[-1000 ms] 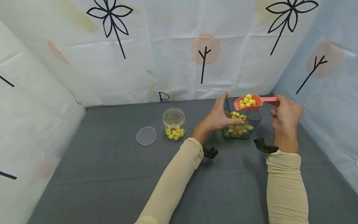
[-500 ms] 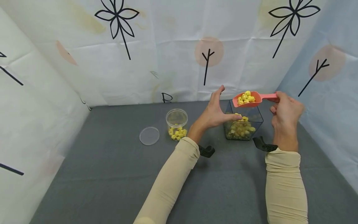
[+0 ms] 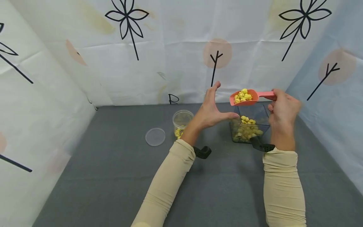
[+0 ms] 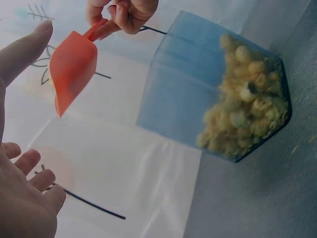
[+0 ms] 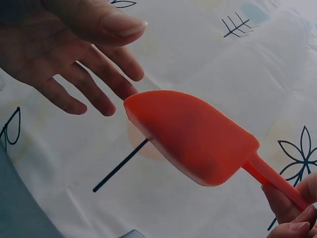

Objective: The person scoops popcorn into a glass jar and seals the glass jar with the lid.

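Note:
My right hand (image 3: 285, 108) grips the handle of a coral-red scoop (image 5: 193, 139), which carries several pieces of yellow popcorn (image 3: 242, 96). The scoop is raised above the left rim of a clear square container (image 4: 173, 89), partly filled with popcorn (image 4: 242, 104). My left hand (image 3: 208, 110) is held in the air left of the container, thumb and fingers spread wide apart, holding nothing. In the right wrist view the scoop's tip overlaps the left hand's fingers (image 5: 94, 84). Behind my left forearm stands a clear round jar (image 3: 182, 118) with some popcorn in its bottom, partly hidden.
A clear round lid (image 3: 155, 136) lies flat on the grey tablecloth (image 3: 113, 176), left of the jar. White patterned cloth (image 3: 181, 72) rises at the back of the table, with more at both sides. Black wrist mounts (image 3: 202, 152) sit below both hands.
The left hand has drawn away from the container to the left. The right hand has moved the loaded scoop up and left, from over the container to its left rim.

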The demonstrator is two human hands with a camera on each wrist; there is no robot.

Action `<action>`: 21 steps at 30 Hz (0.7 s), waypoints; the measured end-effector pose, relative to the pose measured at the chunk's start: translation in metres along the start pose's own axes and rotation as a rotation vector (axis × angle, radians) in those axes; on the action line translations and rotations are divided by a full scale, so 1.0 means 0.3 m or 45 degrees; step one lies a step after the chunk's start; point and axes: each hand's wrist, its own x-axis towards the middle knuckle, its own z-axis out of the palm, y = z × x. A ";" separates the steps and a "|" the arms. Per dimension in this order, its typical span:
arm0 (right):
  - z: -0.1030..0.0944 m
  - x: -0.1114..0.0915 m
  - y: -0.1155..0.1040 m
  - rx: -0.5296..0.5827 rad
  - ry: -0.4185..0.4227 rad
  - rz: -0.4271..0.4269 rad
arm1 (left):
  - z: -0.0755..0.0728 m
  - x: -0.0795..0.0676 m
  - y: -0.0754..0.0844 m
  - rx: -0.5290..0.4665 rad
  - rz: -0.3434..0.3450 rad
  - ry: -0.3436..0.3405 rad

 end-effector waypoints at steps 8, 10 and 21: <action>0.067 -0.038 0.016 0.003 -0.061 0.023 | -0.071 -0.040 0.000 0.033 0.019 0.056; 0.084 -0.049 0.021 0.008 -0.081 0.012 | -0.089 -0.051 -0.002 0.030 0.014 0.071; 0.169 -0.101 0.074 0.021 -0.177 -0.059 | -0.199 -0.116 -0.054 0.096 -0.017 0.177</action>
